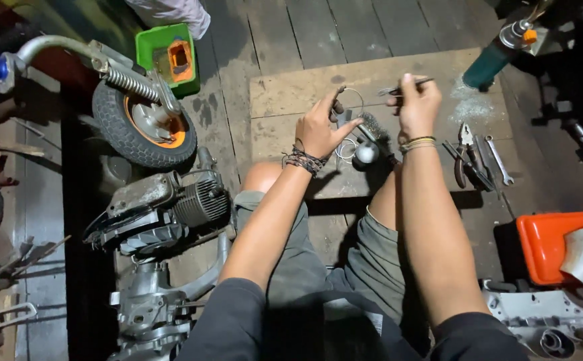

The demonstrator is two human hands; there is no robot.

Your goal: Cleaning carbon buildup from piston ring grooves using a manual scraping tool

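My left hand [321, 126] pinches a small dark metal part [339, 107] with a thin wire loop [353, 100] rising from it. Held a little higher to the right, my right hand [417, 105] grips a slim metal tool [406, 86] whose tip points left toward the wire. Both hands hover over a wooden board [284, 93], above my bare knees. Just below the hands lie a wire brush [371, 126], a small white round piece [365, 154] and more coiled wire [345, 150].
Pliers [464, 152] and wrenches [499, 160] lie on the board at right. An engine block [171, 207], a small wheel with spring [141, 120] and a green tray [169, 57] sit left. At right stand an orange container [545, 244] and a green spray can [495, 60].
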